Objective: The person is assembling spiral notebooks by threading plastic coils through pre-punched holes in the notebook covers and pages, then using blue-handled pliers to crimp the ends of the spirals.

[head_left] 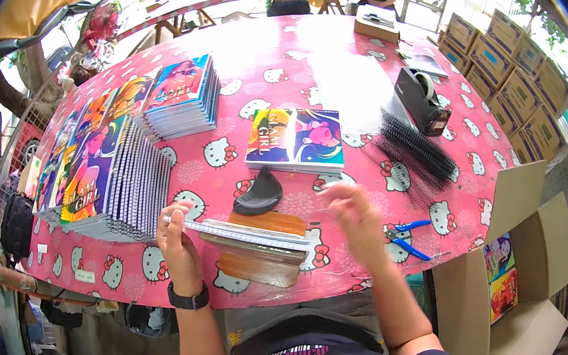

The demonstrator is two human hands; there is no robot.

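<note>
Surface (241,66): round, pink patterned cover, carries all items.
Cardboard box (534,279): right of surface, flaps open, colourful covers inside.
Notebook stacks (121,179): left side, fanned rows of spiral-bound notebooks.
Open cover pair (297,139): centre, flat, far of the hands.
Binding combs (415,151): black, right of centre, near the black tape dispenser (421,98).
Wooden board (261,246): near edge, under the held notebook.
Spiral notebook (242,233): lying on the board, near edge, centre.
Left hand (177,239): grip closed on the notebook's left end.
Right hand (354,211): blurred, raised above surface, fingers spread, grip released.
Blue pliers (407,239): just right of right hand.
</note>
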